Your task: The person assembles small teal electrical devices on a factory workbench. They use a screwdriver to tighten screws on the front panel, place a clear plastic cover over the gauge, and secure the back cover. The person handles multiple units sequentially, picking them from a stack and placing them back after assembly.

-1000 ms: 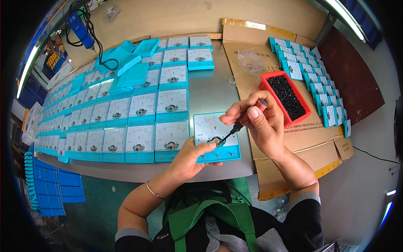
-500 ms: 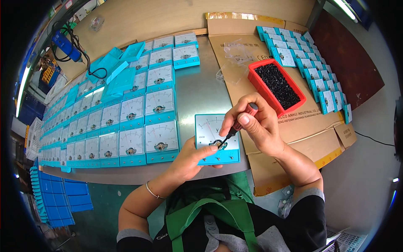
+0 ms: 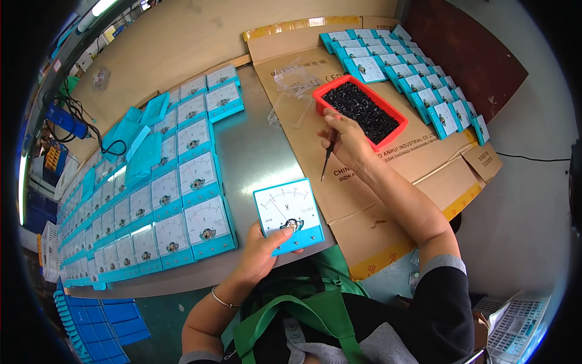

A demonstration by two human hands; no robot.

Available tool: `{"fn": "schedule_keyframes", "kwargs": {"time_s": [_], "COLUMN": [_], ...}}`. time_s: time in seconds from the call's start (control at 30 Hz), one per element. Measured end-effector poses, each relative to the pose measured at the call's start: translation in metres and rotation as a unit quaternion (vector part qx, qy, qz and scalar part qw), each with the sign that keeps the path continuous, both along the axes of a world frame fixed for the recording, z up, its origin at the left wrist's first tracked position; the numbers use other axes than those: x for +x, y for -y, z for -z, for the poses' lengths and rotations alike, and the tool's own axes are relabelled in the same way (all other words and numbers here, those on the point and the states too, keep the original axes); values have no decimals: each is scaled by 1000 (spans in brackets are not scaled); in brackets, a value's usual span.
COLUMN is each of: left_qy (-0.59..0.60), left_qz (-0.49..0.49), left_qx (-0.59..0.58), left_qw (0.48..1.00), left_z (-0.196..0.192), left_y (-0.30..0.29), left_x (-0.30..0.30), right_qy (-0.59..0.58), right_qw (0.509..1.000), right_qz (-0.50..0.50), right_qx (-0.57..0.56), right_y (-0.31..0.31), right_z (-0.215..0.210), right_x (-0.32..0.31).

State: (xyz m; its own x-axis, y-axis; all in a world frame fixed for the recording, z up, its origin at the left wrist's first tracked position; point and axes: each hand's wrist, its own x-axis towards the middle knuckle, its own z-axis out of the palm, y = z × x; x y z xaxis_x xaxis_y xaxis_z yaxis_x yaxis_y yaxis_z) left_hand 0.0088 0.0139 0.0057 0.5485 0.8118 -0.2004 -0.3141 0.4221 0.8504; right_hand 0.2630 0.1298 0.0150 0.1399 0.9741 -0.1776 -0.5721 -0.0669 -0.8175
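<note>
My left hand [image 3: 262, 250] grips a voltmeter [image 3: 285, 203] with a white dial face and a teal base, its thumb lying by the round cutout low on the dial. The meter is held over the table's front edge. In my right hand [image 3: 345, 136] is a screwdriver [image 3: 327, 161] with a dark shaft, tip pointing down; the fingers cover most of its handle. That hand is beside the near left side of a red bin [image 3: 394, 131] holding many small black parts [image 3: 361, 109].
Rows of similar meters [image 3: 197, 173] cover the metal table's left, with teal housings [image 3: 145, 155] lying on some. More meters [image 3: 418, 82] stand on flattened cardboard [image 3: 291, 54] at the far right. Clear plastic covers [image 3: 294, 109] lie left of the bin. A blue power tool [image 3: 66, 121] hangs far left.
My right hand has lifted the screwdriver off the meter's dial and moved it up and right to the red bin. The left hand keeps hold of the meter. The view has turned.
</note>
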Motion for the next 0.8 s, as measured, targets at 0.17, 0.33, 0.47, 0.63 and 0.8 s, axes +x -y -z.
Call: {"fn": "schedule_keyframes", "kwargs": {"time_s": [0.17, 0.33, 0.47, 0.63, 0.8], "left_qy": [-12, -47, -98, -49, -39], "left_qz": [-21, -5, 32, 43, 42], "left_qx": [-8, 34, 54, 15, 23], "left_qw": [1000, 998, 993, 998, 998], "left_z": [3, 21, 16, 16, 11], "left_y": [2, 6, 11, 11, 11], "left_x": [-15, -22, -22, -29, -40], "right_qy": [49, 414, 800, 813, 761], "right_qw": [996, 909, 566, 548, 531], "right_qz": [57, -41, 37, -90, -214], "right_qx": [47, -29, 196, 176, 304], "right_y": [-21, -36, -60, -56, 17], "right_z": [17, 7, 13, 20, -19], "right_x": [32, 19, -35, -39, 2]}}
